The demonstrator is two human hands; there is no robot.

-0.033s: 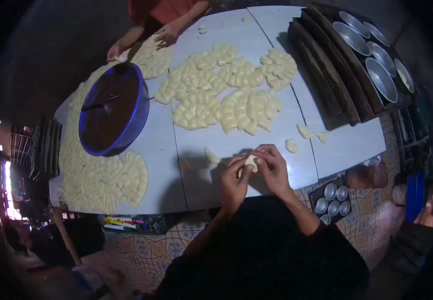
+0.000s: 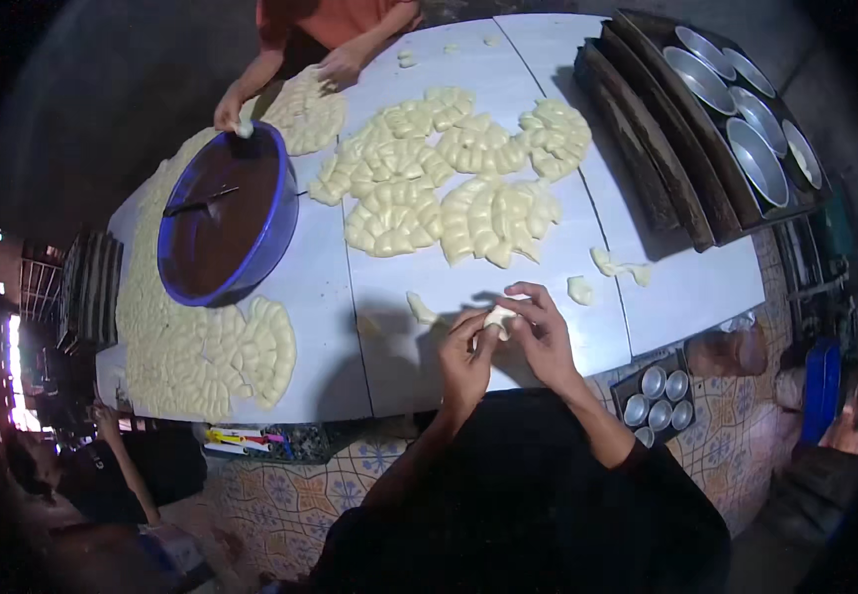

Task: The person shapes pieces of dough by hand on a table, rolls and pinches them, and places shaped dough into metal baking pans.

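A small pale piece of dough (image 2: 499,319) is pinched between the fingertips of both my hands, above the near edge of the white table. My left hand (image 2: 464,362) grips it from the left, thumb and fingers drawn together. From the other side, the thumb and fingers of my right hand (image 2: 547,346) press on it, with the forefinger raised a little. A loose dough strip (image 2: 419,308) lies just beyond my left hand. To the right of my right hand rest a small dough lump (image 2: 579,290) and a thin scrap (image 2: 622,267).
Flat sheets of portioned dough (image 2: 394,218) cover the table's middle and more dough (image 2: 191,371) its left. A blue bowl (image 2: 290,223) holds brown filling and a dark utensil. Trays with metal tins (image 2: 757,158) stand at right. A co-worker's hand (image 2: 231,107) holds dough by the bowl.
The co-worker's left-side hand has lifted a piece of dough to the bowl's far rim. My hands stay in place, with my right fingers shifting slightly on the dough.
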